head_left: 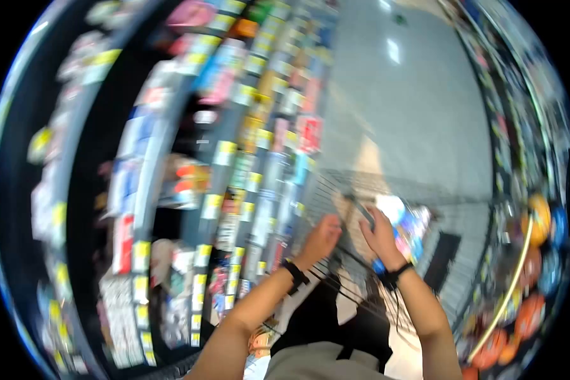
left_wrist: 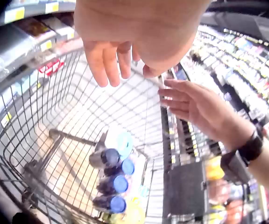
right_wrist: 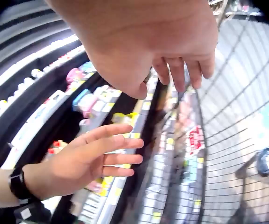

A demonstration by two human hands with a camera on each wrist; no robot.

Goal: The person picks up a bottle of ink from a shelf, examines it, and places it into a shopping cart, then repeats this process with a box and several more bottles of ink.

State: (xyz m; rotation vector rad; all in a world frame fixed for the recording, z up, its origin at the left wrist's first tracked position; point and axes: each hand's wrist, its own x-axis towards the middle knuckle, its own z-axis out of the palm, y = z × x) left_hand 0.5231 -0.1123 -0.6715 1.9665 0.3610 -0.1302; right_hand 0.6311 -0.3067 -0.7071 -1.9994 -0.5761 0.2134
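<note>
Over the wire shopping cart (left_wrist: 62, 105), my left hand (head_left: 323, 239) and right hand (head_left: 381, 237) hover apart, palms roughly facing. The left hand (right_wrist: 90, 158) has its fingers spread and straight in the right wrist view, with nothing in them. Loosely extended, the fingers of the right hand (left_wrist: 202, 105) show bare in the left wrist view. Below them in the cart stand several dark bottles with blue caps (left_wrist: 120, 183), beside a white pack with a light blue round part (left_wrist: 124, 142). The head view is blurred by motion.
Shelves of packaged goods with yellow price tags (head_left: 227, 152) run along the left. Grey floor (head_left: 411, 107) stretches ahead down the aisle. Round orange and blue items (head_left: 529, 316) line the right side. A dark panel (head_left: 442, 263) hangs at the cart's side.
</note>
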